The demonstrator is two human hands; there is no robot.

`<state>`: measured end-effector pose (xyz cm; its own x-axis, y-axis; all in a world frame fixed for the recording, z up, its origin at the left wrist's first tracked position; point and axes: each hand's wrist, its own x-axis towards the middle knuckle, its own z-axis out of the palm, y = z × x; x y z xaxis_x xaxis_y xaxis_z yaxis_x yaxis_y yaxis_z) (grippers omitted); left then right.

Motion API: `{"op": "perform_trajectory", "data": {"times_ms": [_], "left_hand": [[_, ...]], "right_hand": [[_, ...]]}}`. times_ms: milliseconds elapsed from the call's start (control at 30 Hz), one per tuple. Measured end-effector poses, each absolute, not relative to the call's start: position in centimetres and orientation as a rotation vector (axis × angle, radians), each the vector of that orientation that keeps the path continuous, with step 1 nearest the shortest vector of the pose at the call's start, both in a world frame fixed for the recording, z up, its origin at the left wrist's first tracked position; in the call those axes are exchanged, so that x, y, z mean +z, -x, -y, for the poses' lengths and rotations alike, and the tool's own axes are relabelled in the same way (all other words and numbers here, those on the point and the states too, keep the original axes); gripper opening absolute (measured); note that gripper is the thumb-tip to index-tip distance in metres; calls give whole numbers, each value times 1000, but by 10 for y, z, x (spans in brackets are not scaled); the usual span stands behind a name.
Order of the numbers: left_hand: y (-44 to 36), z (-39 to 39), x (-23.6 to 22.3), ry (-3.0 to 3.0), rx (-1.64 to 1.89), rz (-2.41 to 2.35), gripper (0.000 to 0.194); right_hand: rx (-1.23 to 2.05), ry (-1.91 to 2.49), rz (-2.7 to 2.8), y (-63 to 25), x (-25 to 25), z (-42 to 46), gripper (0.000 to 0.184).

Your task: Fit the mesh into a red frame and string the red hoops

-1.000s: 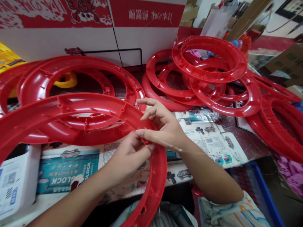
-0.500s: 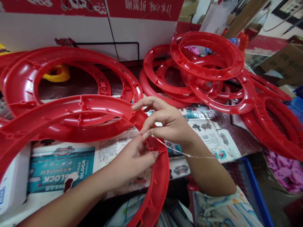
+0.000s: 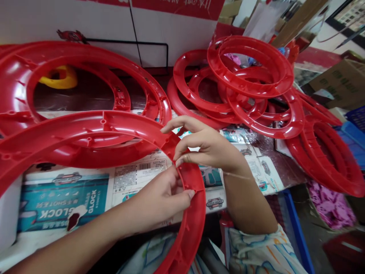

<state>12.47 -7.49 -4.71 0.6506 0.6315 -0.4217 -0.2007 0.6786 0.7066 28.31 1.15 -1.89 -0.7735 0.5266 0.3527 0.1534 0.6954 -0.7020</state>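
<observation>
A large red plastic ring (image 3: 194,213), its ribbed hollow side up, is tilted across my lap and the table edge. My left hand (image 3: 165,194) grips its inner rim, thumb over the channel and fingers curled underneath. My right hand (image 3: 199,146) is at the same stretch of rim, thumb and index finger pinched together just above the left fingers, the other fingers lifted over the channel. A thin pale strand (image 3: 236,176) shows faintly by the right forearm; its end at the pinch is too fine to make out.
More red rings (image 3: 17,87) lie behind on the left, around a yellow part (image 3: 59,78). Several others are piled at the back right (image 3: 251,91). Flattened printed cardboard (image 3: 62,198) covers the table. A blue crate (image 3: 299,232) and pink items (image 3: 332,207) are below right.
The pinched right fingers have stayed at the rim, and the strand shows less clearly than before. The ring and both hands have shifted slightly right and down in view.
</observation>
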Motion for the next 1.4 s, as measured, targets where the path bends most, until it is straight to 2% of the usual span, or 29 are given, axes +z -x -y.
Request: {"op": "perform_trajectory", "data": {"times_ms": [233, 533, 733, 1100, 1400], "left_hand": [[-126, 72, -43, -664, 366, -709, 23], [-130, 65, -59, -690, 331, -732, 9], [-131, 67, -82, -968, 233, -874, 13], [-128, 69, -78, -1203, 66, -1029, 12], [-127, 69, -79, -1235, 22, -1022, 18]], "right_hand": [[1084, 501, 2554, -287, -12, -20, 11], [596, 693, 2736, -294, -27, -11, 14], [444, 754, 2766, -300, -42, -8, 16], [514, 866, 2850, -294, -34, 1, 28], [805, 785, 2829, -303, -37, -7, 17]]}}
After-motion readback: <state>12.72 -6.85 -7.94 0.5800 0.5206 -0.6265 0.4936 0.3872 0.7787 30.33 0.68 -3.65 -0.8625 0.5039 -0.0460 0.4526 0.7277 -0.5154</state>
